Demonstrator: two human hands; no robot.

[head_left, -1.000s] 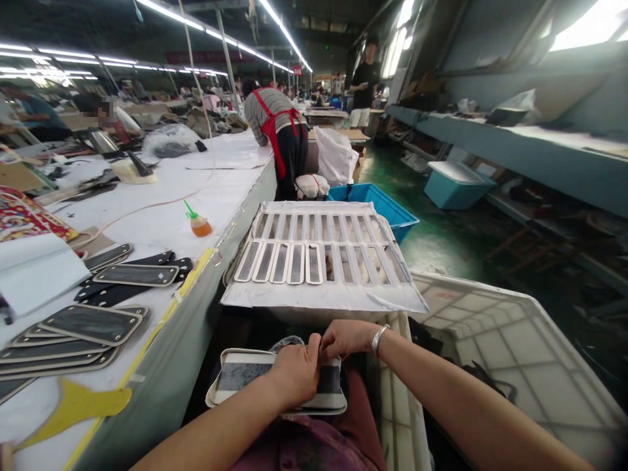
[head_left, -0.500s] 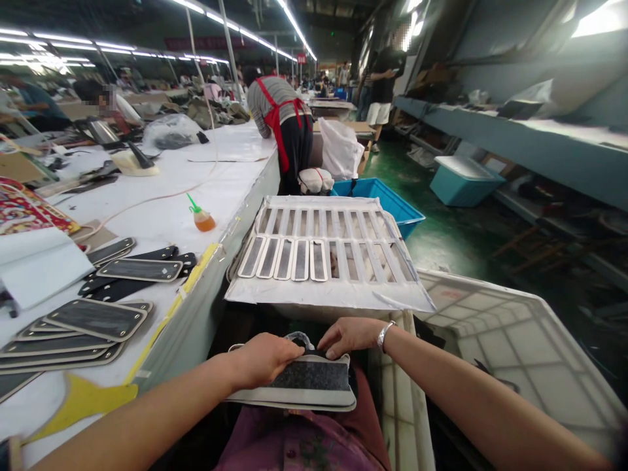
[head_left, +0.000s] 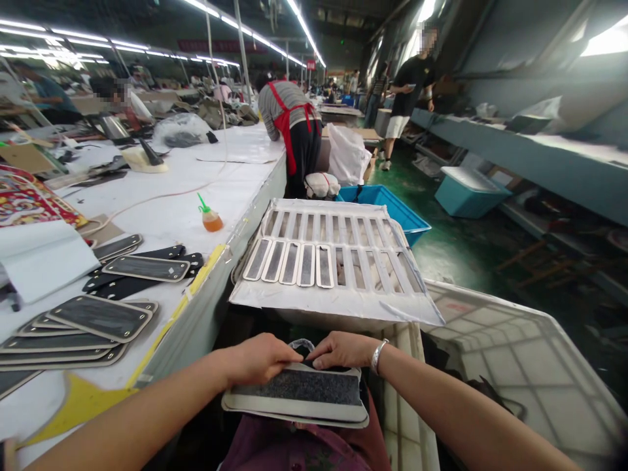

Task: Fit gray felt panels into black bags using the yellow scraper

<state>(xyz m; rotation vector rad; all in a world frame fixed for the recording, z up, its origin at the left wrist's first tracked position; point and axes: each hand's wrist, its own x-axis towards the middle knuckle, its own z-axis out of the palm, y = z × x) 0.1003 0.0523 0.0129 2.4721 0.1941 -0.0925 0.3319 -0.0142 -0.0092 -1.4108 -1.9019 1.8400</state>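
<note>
Over my lap lies a flat dark grey panel [head_left: 304,386] with a wide cream border; the edge of another layer shows beneath it. My left hand [head_left: 255,358] is closed on its upper left edge, thumb on top. My right hand [head_left: 343,350] is closed at the upper edge, fingers bent and fingertips close to the left hand's. Between the hands, a pale shiny loop [head_left: 301,343] rises behind the panel. What lies under the fingers is partly hidden. In front stands a white slotted board [head_left: 314,306] bearing several small dark, cream-edged strips [head_left: 279,263].
On the left, a white worktable [head_left: 167,226] holds stacked bordered panels [head_left: 101,317] and an orange squeeze bottle [head_left: 212,220]. A white plastic crate [head_left: 510,347] stands at right, a blue bin [head_left: 407,216] beyond the board. A person in a red apron [head_left: 289,124] leans over the table.
The view has shifted slightly. My right hand has moved a little left along the panel's upper edge, closer to my left hand. Both hands keep hold of the panel.
</note>
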